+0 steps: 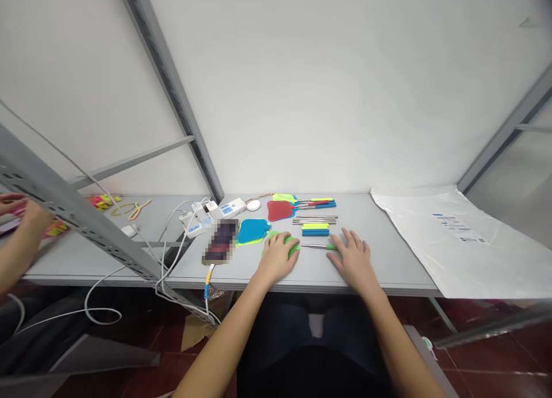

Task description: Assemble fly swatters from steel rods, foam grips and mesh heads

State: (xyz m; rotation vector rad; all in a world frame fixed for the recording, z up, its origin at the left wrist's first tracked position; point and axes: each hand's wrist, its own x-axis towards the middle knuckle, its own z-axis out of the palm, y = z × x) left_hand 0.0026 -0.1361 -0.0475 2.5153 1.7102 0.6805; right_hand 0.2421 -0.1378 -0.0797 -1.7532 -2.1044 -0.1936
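My left hand (278,257) lies over a bright green fly swatter head (293,242), fingers bent onto it and thumb at its right side. Much of the head is hidden under the hand. To the right, a thin metal rod (313,246) with a green handle (331,247) lies on the table, its bare end close to the green head. My right hand (354,260) is at that handle, fingers spread and thumb apart from the index finger; the handle's far end is hidden beneath the hand. Just behind are blue handles (315,233), yellow handles (315,226) and several metal rods (315,219).
Blue swatter heads (253,231) lie left, beside a pixelated phone-like device (221,241) with a cable. Farther back are a red-headed swatter (279,210) and power strips (233,207). White plastic sheeting (457,237) covers the right side. Another person's arm (26,242) shows beyond the metal post (86,214).
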